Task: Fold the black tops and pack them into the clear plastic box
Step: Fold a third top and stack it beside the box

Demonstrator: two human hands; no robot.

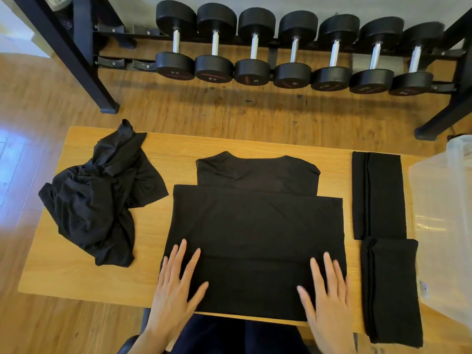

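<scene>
Top (255, 226): smooth black knit, folded rectangular on the wood-grain worktop (76, 277).
Left hand (176, 287), right hand (327, 295): grip unclosed, fingers flat, pressing the cloth.

A: Floor (63, 325) is showing warm wood planks; a light wooden table (76, 277) is sitting on it.

B: Black rack (84, 60) is standing beyond, holding seven dumbbells (293, 47) in a row. Bluish light is glaring at left.

Markings on the dumbbells (293, 48) are too blurred to read.
</scene>
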